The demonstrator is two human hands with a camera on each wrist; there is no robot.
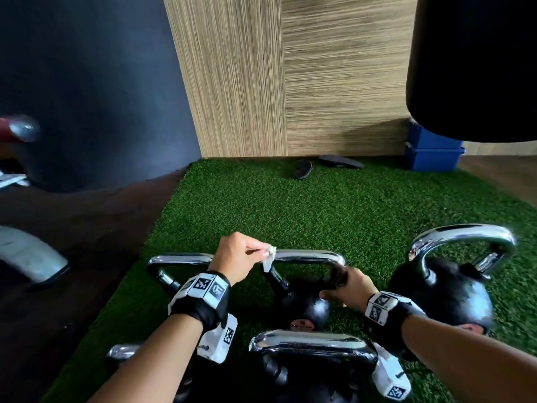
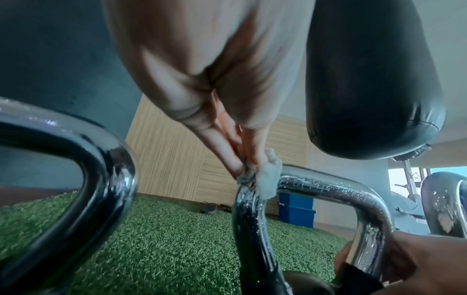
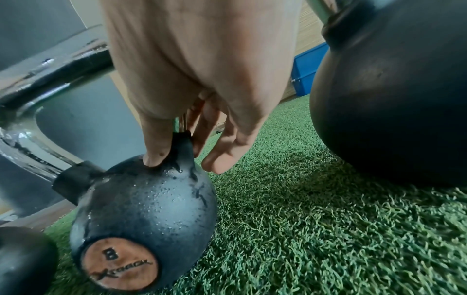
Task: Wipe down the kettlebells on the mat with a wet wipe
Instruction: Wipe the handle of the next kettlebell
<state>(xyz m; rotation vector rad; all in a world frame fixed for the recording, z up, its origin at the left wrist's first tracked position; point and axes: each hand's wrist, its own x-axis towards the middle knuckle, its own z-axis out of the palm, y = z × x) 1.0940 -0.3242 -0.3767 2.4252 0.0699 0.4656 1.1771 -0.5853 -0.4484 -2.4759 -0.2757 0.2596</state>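
Head view: left grip [image 1: 232, 255] pinching wet wipe [image 1: 269, 256] atop kettlebell handle [image 1: 308, 255], right grip [image 1: 347, 287] clasping its side.

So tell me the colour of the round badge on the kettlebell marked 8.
Reddish-brown round badge, black lettering; clearest in the right wrist view.

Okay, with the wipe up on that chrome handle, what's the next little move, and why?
Probably slide the wet wipe, pinched in the left hand, rightward along the handle: droplets still bead its top bar, and the right hand already steadies the 8 kettlebell.
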